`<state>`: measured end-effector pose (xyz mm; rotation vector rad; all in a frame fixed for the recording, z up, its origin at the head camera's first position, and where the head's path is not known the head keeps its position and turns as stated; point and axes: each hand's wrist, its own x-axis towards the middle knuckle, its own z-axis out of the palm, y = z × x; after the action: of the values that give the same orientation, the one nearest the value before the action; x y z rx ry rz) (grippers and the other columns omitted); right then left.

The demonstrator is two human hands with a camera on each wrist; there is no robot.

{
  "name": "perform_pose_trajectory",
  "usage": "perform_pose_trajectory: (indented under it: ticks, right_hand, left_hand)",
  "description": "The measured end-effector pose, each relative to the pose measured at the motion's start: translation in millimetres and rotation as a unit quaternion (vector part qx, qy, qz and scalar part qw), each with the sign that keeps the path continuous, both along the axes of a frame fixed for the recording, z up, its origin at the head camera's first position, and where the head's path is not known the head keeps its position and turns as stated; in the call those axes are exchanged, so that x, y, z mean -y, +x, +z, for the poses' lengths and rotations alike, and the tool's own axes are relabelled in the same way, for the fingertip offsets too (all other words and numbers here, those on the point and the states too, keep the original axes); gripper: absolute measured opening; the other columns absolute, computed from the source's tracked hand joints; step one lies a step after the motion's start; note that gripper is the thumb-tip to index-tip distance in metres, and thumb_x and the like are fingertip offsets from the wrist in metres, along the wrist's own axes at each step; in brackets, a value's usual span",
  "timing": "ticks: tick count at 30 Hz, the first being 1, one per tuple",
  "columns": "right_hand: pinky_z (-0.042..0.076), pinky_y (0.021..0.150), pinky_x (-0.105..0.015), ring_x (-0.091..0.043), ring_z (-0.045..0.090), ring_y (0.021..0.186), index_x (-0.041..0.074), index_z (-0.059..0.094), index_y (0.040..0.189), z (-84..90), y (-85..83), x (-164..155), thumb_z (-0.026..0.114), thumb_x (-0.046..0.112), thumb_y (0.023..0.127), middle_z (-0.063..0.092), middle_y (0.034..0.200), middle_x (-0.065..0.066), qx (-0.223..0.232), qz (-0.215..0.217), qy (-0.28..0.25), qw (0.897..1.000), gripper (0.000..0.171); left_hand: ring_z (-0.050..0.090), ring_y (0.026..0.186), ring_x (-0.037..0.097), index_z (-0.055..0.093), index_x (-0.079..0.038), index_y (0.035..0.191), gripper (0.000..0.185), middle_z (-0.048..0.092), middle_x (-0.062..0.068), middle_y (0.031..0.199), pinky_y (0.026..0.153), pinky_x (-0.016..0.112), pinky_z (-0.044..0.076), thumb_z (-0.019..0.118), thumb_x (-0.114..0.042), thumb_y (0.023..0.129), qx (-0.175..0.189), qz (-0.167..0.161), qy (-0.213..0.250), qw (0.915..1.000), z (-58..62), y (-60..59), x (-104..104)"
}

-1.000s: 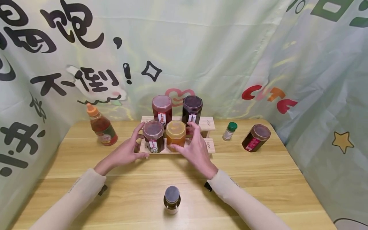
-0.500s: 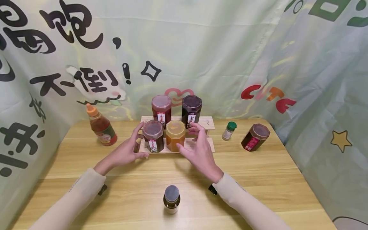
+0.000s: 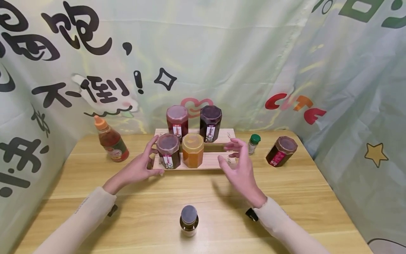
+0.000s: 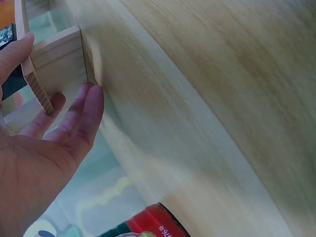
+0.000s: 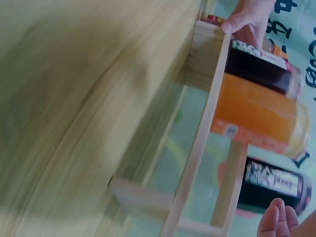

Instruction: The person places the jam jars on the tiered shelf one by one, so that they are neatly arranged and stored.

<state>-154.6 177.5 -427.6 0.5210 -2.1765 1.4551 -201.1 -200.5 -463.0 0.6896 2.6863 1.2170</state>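
Note:
A two-step wooden rack (image 3: 217, 160) bears several lidded jars. On its lower step stand a dark jam jar (image 3: 169, 151) and an orange jar (image 3: 192, 150), side by side. Behind them, on the upper step, are a red jar (image 3: 177, 123) and a dark purple jar (image 3: 210, 124). My left hand (image 3: 136, 169) holds the rack's left end, with thumb at the front edge and fingers at the end board, as the left wrist view shows. My right hand (image 3: 242, 173) hovers over the rack's right end, fingers loosely bent, holding nothing, apart from the orange jar.
An orange-capped sauce bottle (image 3: 111, 141) stands at the left. Right of the rack are a small green-capped bottle (image 3: 253, 144) and another dark jar (image 3: 281, 151). Near the front of the wooden table (image 3: 146, 218) stands a small dark bottle (image 3: 189, 221). A printed curtain (image 3: 222, 53) hangs behind.
My right hand has let go of the orange jar and drawn away to the right. The jar stays on the lower step, and my left hand keeps its place.

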Motion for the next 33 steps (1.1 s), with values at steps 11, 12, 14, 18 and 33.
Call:
perform_pose_trajectory:
  ticks: [11, 12, 14, 18, 33]
  right_hand:
    - [0.05, 0.095, -0.031, -0.033, 0.062, 0.118, -0.005, 0.046, 0.148, 11.8, 4.7, -57.2, 0.075, -0.01, 0.096, 0.062, 0.133, -0.016, -0.021, -0.041, -0.023, 0.999, 0.06]
    - [0.049, 0.095, -0.03, -0.033, 0.061, 0.118, -0.005, 0.046, 0.149, 12.2, 5.6, -62.4, 0.075, -0.01, 0.097, 0.061, 0.134, -0.016, -0.017, -0.047, -0.024, 0.998, 0.06]
    - [0.048, 0.095, -0.028, -0.031, 0.061, 0.119, -0.005, 0.045, 0.149, 13.4, 7.2, -72.4, 0.073, -0.009, 0.098, 0.061, 0.134, -0.013, -0.007, -0.058, -0.026, 0.998, 0.059]
    - [0.048, 0.094, -0.024, -0.024, 0.061, 0.12, -0.004, 0.044, 0.151, 17.8, 7.9, -89.8, 0.072, -0.006, 0.1, 0.06, 0.135, -0.007, 0.005, -0.084, -0.033, 0.996, 0.058]
    - [0.035, 0.116, -0.03, -0.021, 0.046, 0.135, 0.013, 0.042, 0.154, 19.2, -13.4, -159.8, 0.076, 0.016, 0.1, 0.047, 0.144, -0.001, 0.077, -0.219, -0.039, 0.972, 0.064]
  left_hand:
    - [0.066, 0.083, 0.021, -0.004, -0.027, 0.176, 0.13, 0.062, 0.023, 0.143, 0.071, 0.042, 0.055, 0.094, -0.022, 0.091, 0.004, -0.001, 0.001, 1.0, -0.6, 0.1, -0.1]
    - [0.066, 0.084, 0.021, -0.004, -0.028, 0.176, 0.131, 0.062, 0.023, 0.143, 0.071, 0.042, 0.055, 0.094, -0.021, 0.09, 0.005, 0.0, 0.001, 1.0, -0.4, 0.3, -0.2]
    - [0.067, 0.084, 0.021, -0.005, -0.029, 0.176, 0.131, 0.063, 0.022, 0.142, 0.072, 0.042, 0.055, 0.094, -0.022, 0.09, 0.005, 0.001, 0.0, 1.0, 0.0, 0.5, -0.3]
    - [0.066, 0.084, 0.021, -0.005, -0.03, 0.176, 0.131, 0.063, 0.022, 0.142, 0.072, 0.041, 0.054, 0.094, -0.021, 0.09, 0.005, 0.003, 0.0, 1.0, 1.1, 0.9, -0.3]
    - [0.07, 0.09, 0.022, -0.004, -0.029, 0.176, 0.13, 0.062, 0.024, 0.144, 0.074, 0.042, 0.056, 0.093, -0.019, 0.091, 0.008, 0.001, 0.001, 1.0, 0.4, 0.7, -0.4]
